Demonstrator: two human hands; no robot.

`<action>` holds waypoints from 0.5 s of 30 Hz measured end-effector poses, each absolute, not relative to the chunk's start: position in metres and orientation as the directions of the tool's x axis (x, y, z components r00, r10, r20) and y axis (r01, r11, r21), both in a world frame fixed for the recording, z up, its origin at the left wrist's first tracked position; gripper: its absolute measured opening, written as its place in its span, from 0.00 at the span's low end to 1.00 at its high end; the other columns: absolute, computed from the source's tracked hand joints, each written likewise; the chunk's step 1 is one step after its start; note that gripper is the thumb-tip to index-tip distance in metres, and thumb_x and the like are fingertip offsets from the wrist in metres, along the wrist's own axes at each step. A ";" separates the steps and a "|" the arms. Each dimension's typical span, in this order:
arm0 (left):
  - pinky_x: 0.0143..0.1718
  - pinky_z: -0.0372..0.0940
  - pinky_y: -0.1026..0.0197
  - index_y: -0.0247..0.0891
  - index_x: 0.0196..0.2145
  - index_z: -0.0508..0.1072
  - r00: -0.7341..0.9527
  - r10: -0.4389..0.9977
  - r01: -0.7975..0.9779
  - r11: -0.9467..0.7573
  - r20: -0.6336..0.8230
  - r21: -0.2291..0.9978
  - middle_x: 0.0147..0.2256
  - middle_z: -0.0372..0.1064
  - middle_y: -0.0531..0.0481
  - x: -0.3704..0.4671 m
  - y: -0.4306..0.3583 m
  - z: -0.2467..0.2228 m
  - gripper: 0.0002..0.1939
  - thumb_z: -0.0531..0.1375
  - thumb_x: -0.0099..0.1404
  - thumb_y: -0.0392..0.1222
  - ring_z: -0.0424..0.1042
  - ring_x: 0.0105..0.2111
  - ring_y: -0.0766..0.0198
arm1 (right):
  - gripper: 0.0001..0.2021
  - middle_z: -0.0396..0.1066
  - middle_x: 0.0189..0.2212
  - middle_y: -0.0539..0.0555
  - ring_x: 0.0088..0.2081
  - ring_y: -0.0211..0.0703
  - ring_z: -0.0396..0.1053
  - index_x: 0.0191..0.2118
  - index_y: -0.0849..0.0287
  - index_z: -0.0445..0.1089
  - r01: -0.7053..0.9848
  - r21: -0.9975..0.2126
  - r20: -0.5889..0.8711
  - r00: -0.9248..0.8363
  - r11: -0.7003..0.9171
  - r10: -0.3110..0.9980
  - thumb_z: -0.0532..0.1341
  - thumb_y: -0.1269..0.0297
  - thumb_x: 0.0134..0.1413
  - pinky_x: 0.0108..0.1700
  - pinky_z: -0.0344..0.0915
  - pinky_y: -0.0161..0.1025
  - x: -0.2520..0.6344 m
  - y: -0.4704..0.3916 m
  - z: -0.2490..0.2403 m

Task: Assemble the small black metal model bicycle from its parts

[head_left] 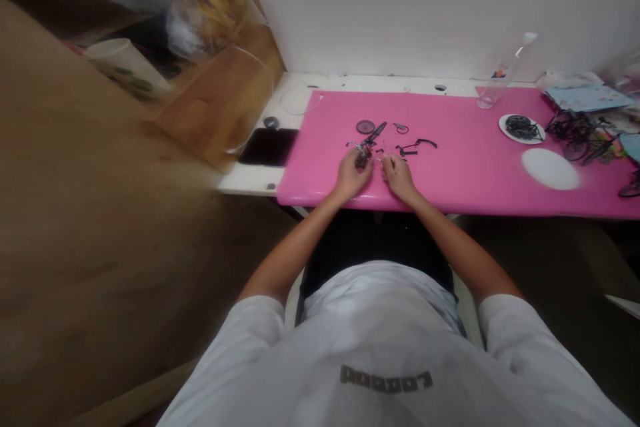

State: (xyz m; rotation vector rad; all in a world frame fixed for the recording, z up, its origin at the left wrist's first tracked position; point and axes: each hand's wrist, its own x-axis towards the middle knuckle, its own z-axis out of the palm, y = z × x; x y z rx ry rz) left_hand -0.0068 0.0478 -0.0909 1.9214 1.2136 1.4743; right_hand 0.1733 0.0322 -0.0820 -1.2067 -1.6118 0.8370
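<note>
My left hand [353, 175] is closed around a partly built miniature bicycle [369, 141], dark with silvery bits, tilted up and away from me. Close beside it, my right hand [399, 175] pinches a small thin silvery part [378, 160] whose kind is too small to tell. Beyond the hands, a small spoked wheel [365, 127] lies flat on the pink mat [465, 173]. A dark ring-shaped part [401, 128] rests to its right. Thin black pieces [417, 145] lie just past my right hand.
On the right are a white plate of black wheels [522, 129], a white oval lid or plate [551, 169], several miniature bicycles [575, 137] and a clear tube [505, 73]. A dark tablet-like slab [269, 147] lies left. A wooden board [225, 97] and a white wall [420, 13] border the table.
</note>
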 end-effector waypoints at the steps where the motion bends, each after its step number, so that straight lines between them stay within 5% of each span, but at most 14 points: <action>1: 0.46 0.77 0.55 0.39 0.51 0.80 0.049 0.834 0.379 -0.524 0.549 0.763 0.46 0.79 0.41 -0.007 0.047 -0.090 0.12 0.66 0.73 0.45 0.79 0.41 0.58 | 0.33 0.64 0.22 0.47 0.25 0.44 0.64 0.33 0.49 0.61 0.324 -0.906 0.262 -0.075 0.271 0.962 0.47 0.23 0.70 0.32 0.66 0.44 0.173 0.032 -0.082; 10: 0.45 0.77 0.56 0.37 0.52 0.79 -0.013 0.871 0.285 -0.467 0.491 0.837 0.47 0.81 0.40 -0.005 0.051 -0.093 0.13 0.66 0.71 0.41 0.80 0.39 0.59 | 0.29 0.75 0.39 0.55 0.40 0.50 0.75 0.42 0.50 0.63 0.305 -0.884 0.360 -0.043 0.355 0.932 0.57 0.26 0.66 0.47 0.75 0.51 0.170 0.035 -0.084; 15: 0.45 0.77 0.55 0.38 0.52 0.79 -0.027 0.866 0.302 -0.469 0.499 0.830 0.47 0.81 0.40 -0.006 0.053 -0.097 0.13 0.66 0.71 0.41 0.80 0.40 0.59 | 0.30 0.73 0.33 0.51 0.35 0.48 0.72 0.40 0.49 0.63 0.334 -0.870 0.364 -0.062 0.362 0.930 0.55 0.23 0.67 0.44 0.72 0.50 0.172 0.033 -0.082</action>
